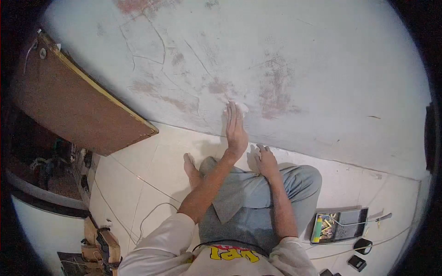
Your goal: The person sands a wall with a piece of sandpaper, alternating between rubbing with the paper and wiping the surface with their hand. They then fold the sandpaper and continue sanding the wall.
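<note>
My left hand (235, 129) reaches up to the pale wall (331, 78), its fingers stretched out and pressed together on a small white piece (242, 107), partly hidden under the fingertips. I cannot tell what the piece is made of. Around it the wall has reddish worn patches, dark scuffs and thin cracks. Lower and to the right, my right hand (267, 162) rests near the foot of the wall, in front of my bent knee, fingers somewhat apart and nothing visible in them.
A brown board (83, 101) with a yellowish edge leans at the left. On the tiled floor (147, 170), at the lower right, lie an open black case (352, 225) of small items, a cable and small black objects (363, 246). Cardboard pieces (108, 244) lie at the lower left.
</note>
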`<control>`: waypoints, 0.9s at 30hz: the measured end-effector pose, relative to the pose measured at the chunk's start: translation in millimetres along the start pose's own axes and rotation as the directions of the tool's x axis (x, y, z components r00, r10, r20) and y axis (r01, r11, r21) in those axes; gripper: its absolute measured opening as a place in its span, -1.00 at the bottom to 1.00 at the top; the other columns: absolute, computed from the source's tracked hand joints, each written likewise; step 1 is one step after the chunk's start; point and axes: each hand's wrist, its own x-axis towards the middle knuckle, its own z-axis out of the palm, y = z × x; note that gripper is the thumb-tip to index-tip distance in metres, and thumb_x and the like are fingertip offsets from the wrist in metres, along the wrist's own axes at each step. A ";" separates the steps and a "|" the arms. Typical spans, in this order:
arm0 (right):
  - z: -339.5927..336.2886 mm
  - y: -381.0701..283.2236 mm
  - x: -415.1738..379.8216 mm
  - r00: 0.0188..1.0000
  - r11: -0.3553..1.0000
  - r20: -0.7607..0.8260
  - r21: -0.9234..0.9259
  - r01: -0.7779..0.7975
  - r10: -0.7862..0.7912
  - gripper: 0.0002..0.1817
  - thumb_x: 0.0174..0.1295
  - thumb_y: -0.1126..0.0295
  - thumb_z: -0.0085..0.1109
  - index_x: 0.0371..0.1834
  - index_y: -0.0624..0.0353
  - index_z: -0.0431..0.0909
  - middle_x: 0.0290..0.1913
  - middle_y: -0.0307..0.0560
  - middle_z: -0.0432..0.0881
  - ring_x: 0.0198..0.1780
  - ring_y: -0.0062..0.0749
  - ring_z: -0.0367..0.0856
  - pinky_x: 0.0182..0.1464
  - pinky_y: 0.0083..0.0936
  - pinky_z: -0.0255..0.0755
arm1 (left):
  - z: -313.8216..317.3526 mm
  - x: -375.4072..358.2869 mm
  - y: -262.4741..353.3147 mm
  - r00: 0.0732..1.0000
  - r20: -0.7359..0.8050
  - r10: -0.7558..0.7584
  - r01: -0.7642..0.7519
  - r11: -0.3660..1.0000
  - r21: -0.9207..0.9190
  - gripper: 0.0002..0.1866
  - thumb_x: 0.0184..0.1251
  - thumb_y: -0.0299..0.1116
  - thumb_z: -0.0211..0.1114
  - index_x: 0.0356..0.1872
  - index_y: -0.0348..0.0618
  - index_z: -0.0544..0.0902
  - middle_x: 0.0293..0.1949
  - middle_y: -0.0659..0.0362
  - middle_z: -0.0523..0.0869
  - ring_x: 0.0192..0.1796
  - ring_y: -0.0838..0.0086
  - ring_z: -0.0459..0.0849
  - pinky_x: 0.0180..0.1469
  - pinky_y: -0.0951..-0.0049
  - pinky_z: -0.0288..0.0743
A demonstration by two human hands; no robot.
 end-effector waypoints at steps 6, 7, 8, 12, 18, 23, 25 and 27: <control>-1.2 0.5 1.7 1.000 1.000 0.002 0.003 -0.016 0.016 -0.52 0.24 0.37 0.11 0.24 0.22 0.35 0.01 0.33 0.51 0.01 0.21 0.53 0.04 -0.07 0.43 | -25.8 81.5 26.0 0.987 -0.163 0.001 -0.007 0.999 -0.035 -0.45 0.40 -0.63 -0.11 0.43 -0.38 0.14 0.49 -0.17 0.05 0.53 -0.03 -0.01 0.50 -0.04 -0.14; -1.3 -0.6 2.3 1.000 1.000 -0.002 -0.011 -0.015 0.015 -0.51 0.26 0.30 0.08 0.24 0.23 0.35 0.00 0.34 0.51 0.00 0.22 0.55 0.02 -0.05 0.45 | -31.8 98.0 31.8 0.977 -0.211 0.027 -0.036 0.999 -0.036 -0.45 0.41 -0.62 -0.10 0.43 -0.36 0.13 0.49 -0.17 0.04 0.53 -0.03 -0.02 0.51 -0.03 -0.17; -0.9 -0.7 1.4 1.000 1.000 -0.003 -0.026 -0.015 0.015 -0.50 0.28 0.24 0.06 0.24 0.23 0.35 -0.01 0.34 0.50 -0.02 0.23 0.56 -0.01 -0.03 0.48 | -34.4 103.5 33.9 0.965 -0.258 0.051 -0.063 0.997 -0.035 -0.44 0.42 -0.61 -0.10 0.44 -0.35 0.12 0.49 -0.16 0.03 0.53 -0.03 -0.03 0.51 -0.03 -0.21; 5.2 12.0 3.4 0.999 0.999 -0.019 -0.017 0.043 -0.043 -0.47 0.27 0.18 0.08 0.23 0.27 0.36 -0.08 0.39 0.52 -0.06 0.27 0.57 -0.06 -0.02 0.49 | -16.7 53.9 11.5 0.985 -0.150 0.088 -0.087 0.996 0.007 -0.32 0.17 -0.74 -0.05 0.41 -0.45 0.12 0.49 -0.26 -0.03 0.52 -0.13 -0.06 0.50 -0.10 -0.21; -6.9 -6.7 -1.7 1.000 1.000 -0.023 -0.009 0.007 -0.007 -0.47 0.24 0.17 0.11 0.21 0.25 0.39 -0.07 0.35 0.52 -0.06 0.25 0.57 -0.05 -0.03 0.49 | 1.6 11.5 -6.6 0.999 0.011 0.040 -0.040 0.998 0.044 -0.41 0.24 -0.69 -0.05 0.36 -0.51 0.21 0.46 -0.27 0.05 0.51 -0.14 -0.01 0.47 -0.14 -0.16; 4.0 5.7 2.7 1.000 0.998 0.005 -0.053 0.021 -0.020 -0.52 0.27 0.26 0.07 0.23 0.20 0.37 -0.01 0.32 0.50 -0.05 0.23 0.57 -0.03 -0.03 0.49 | -37.1 101.2 22.4 0.965 -0.230 0.125 -0.128 0.992 0.003 -0.37 0.28 -0.69 -0.06 0.43 -0.34 0.15 0.47 -0.20 0.10 0.51 -0.09 0.01 0.49 -0.07 -0.12; -2.5 -2.8 2.7 1.000 0.999 0.026 -0.038 -0.010 0.011 -0.52 0.27 0.28 0.07 0.24 0.18 0.36 0.00 0.31 0.50 -0.05 0.22 0.57 -0.03 -0.03 0.48 | -33.4 90.8 19.1 0.969 -0.207 0.136 -0.135 0.991 0.019 -0.38 0.30 -0.67 -0.06 0.43 -0.36 0.16 0.46 -0.20 0.11 0.51 -0.09 0.01 0.49 -0.07 -0.12; -3.6 -4.3 2.6 0.999 0.999 0.039 -0.027 -0.031 0.032 -0.52 0.26 0.30 0.06 0.25 0.17 0.35 0.02 0.31 0.49 -0.04 0.21 0.57 -0.03 -0.03 0.48 | -20.3 64.1 9.5 0.969 -0.193 0.154 -0.149 0.988 0.037 -0.40 0.31 -0.65 -0.05 0.42 -0.37 0.16 0.46 -0.20 0.12 0.51 -0.09 0.02 0.49 -0.07 -0.11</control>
